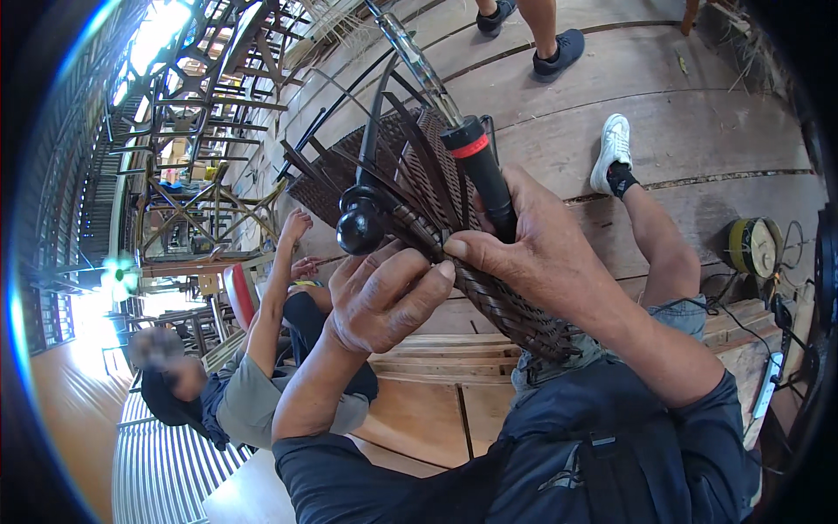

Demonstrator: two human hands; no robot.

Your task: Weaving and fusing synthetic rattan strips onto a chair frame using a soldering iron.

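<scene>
The brown woven piece (499, 301) is held in front of the torso (559, 445), pinched by the left hand (384, 293); a black-handled tool (477, 166) is gripped in the right hand (546, 249), thumb pressed to the weave. Strips (422, 150) are apparently being worked in; next, tautness must be kept.

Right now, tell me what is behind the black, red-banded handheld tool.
Around the tool, grey-brown wooden floorboards show behind, with a dark brown woven panel to its left. Whatever the tool and right hand cover cannot be seen.
</scene>
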